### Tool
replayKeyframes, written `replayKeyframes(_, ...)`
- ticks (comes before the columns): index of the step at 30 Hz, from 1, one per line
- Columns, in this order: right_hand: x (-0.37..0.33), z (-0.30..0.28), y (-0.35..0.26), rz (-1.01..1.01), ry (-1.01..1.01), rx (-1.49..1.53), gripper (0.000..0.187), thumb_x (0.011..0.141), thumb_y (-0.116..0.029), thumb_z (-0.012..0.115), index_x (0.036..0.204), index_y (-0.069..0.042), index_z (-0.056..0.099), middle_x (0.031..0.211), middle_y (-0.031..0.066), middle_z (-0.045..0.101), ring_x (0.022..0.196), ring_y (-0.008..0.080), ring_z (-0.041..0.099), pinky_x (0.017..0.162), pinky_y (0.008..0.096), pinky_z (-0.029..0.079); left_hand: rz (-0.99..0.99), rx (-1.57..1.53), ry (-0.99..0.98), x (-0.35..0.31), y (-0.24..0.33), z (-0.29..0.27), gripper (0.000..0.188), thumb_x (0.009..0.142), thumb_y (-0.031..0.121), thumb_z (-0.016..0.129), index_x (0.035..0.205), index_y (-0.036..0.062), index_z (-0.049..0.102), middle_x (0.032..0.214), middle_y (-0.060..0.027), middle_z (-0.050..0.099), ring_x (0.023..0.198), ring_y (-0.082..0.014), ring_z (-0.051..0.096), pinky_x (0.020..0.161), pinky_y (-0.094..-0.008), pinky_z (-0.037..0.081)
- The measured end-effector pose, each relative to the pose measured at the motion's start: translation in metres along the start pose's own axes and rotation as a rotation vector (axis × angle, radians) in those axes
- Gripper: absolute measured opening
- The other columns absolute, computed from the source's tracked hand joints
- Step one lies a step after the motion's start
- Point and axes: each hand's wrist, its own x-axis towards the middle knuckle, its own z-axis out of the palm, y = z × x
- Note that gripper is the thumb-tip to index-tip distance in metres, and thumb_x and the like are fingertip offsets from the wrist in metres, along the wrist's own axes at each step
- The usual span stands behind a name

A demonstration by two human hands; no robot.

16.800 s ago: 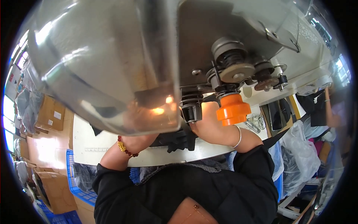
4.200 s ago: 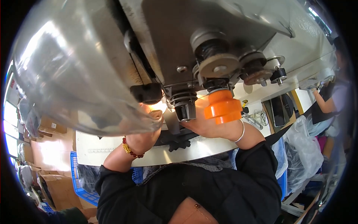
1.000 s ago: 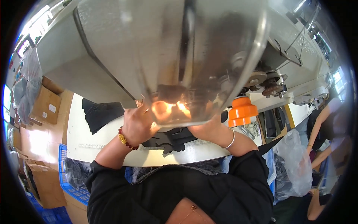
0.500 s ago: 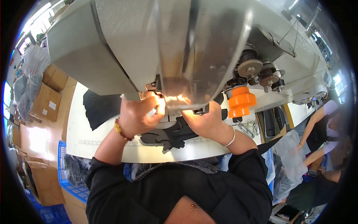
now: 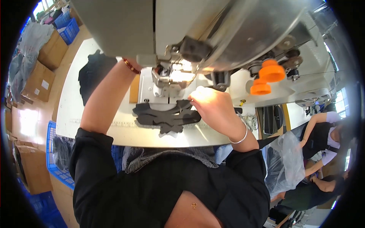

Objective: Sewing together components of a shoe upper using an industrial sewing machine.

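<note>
A grey sewing machine (image 5: 121, 30) fills the top of the view, a bright lamp glow around its needle area. My left forearm reaches up beneath the machine head; only the edge of my left hand (image 5: 133, 64) shows beside a red-and-gold bracelet, its fingers hidden. My right hand (image 5: 215, 108), with a silver bangle at the wrist, is closed in a pinch just right of the needle plate (image 5: 163, 98). Its fingertips are at the right end of several black cut fabric pieces (image 5: 165, 116); what they hold, if anything, is unclear.
Another dark fabric stack (image 5: 95, 72) lies on the table's left. Orange knobs (image 5: 272, 71) stick out at the machine's right. A blue crate (image 5: 57, 167) and cardboard boxes (image 5: 38, 81) stand left. At right, another person's arms are by a clear plastic bag (image 5: 285, 163).
My left hand has gone from the needle area up behind the machine head. My right hand has come out from under the guard into fuller view. The whole view has shifted.
</note>
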Motion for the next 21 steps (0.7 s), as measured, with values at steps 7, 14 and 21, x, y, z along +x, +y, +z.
replayKeyframes(7, -0.023, 0.077, -0.004, 0.275, -0.129, 0.048, 0.021, 0.077, -0.021, 0.07, 0.083, -0.004, 0.059, 0.077, 0.0115, 0.06, 0.069, 0.0289, 0.063, 0.057, 0.0389, 0.051, -0.142, 0.165, 0.029, 0.004, 0.0, -0.023, 0.019, 0.085, 0.011, 0.066, 0.101, -0.0004, 0.065, 0.08, -0.0007, 0.062, 0.066, -0.0059, 0.054, 0.06, -0.0204, 0.044)
replayKeyframes(14, -0.016, 0.097, -0.015, 0.351, -0.229, -0.142, 0.019, 0.071, -0.016, 0.069, 0.083, -0.002, 0.062, 0.081, 0.0117, 0.061, 0.07, 0.0286, 0.065, 0.057, 0.0392, 0.053, -0.222, 0.246, 0.012, -0.081, 0.006, -0.082, 0.01, 0.085, 0.006, 0.066, 0.094, 0.0031, 0.066, 0.075, 0.0058, 0.059, 0.063, 0.0002, 0.05, 0.055, -0.0142, 0.039)
replayKeyframes(21, -0.015, 0.109, -0.028, 0.31, -0.116, -0.337, 0.004, 0.072, -0.009, 0.06, 0.074, -0.006, 0.06, 0.075, 0.0075, 0.059, 0.065, 0.0222, 0.061, 0.053, 0.0334, 0.051, -0.244, 0.259, 0.062, -0.121, 0.02, -0.106, 0.011, 0.083, 0.002, 0.067, 0.094, -0.0012, 0.065, 0.079, 0.0025, 0.062, 0.069, -0.0004, 0.054, 0.06, -0.0146, 0.043)
